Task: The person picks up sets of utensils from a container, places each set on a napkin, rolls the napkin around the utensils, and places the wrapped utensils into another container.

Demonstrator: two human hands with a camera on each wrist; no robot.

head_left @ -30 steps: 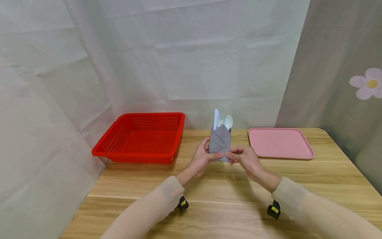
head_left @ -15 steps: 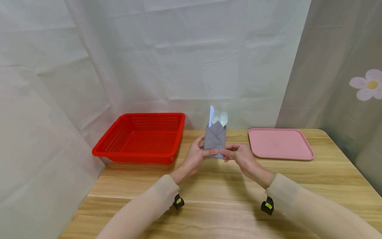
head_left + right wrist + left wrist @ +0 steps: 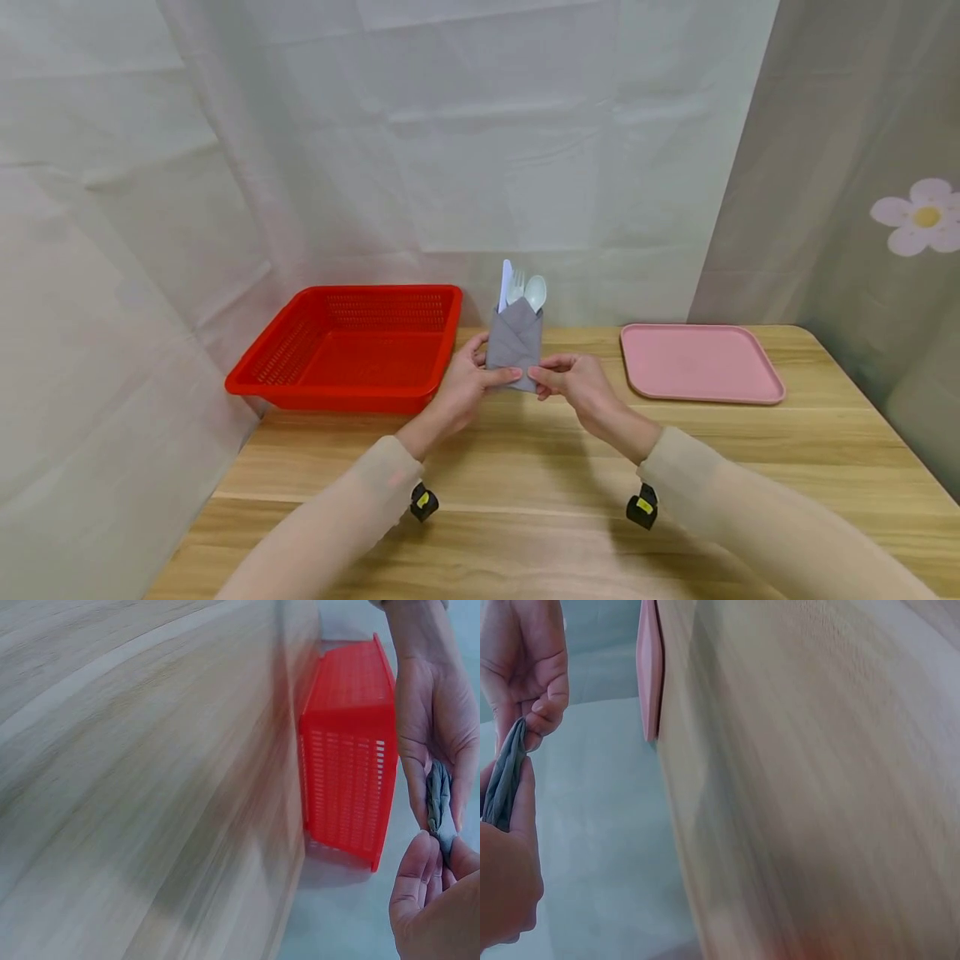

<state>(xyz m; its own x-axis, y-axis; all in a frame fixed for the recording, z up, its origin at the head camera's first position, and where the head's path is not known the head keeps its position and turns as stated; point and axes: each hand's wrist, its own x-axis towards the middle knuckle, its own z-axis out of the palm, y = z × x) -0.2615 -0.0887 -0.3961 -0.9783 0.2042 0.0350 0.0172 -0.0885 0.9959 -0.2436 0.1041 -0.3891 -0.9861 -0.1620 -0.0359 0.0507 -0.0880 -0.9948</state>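
A grey folded napkin point(image 3: 515, 343) is held up above the table, its front creased into crossing diagonal flaps. Out of its top stick a white knife point(image 3: 506, 285), a fork point(image 3: 517, 286) and a spoon point(image 3: 536, 292), side by side. My left hand point(image 3: 467, 382) grips the napkin's left side, thumb across the lower front. On the lower right corner, my right hand point(image 3: 581, 385) pinches the cloth between thumb and fingers. Both wrist views show the napkin edge-on, its folded bottom point(image 3: 438, 799) between the two hands; the cutlery is hidden there.
A red plastic basket point(image 3: 360, 389) with perforated walls stands at the left, close to my left hand. A pink tray point(image 3: 701, 362) lies at the back right of the wooden table point(image 3: 525, 500). Pale curtains point(image 3: 517, 150) hang behind and at the sides.
Both hands have carried the napkin with its cutlery to the left and slightly up in the head view, nearer the red basket. The grips look the same.
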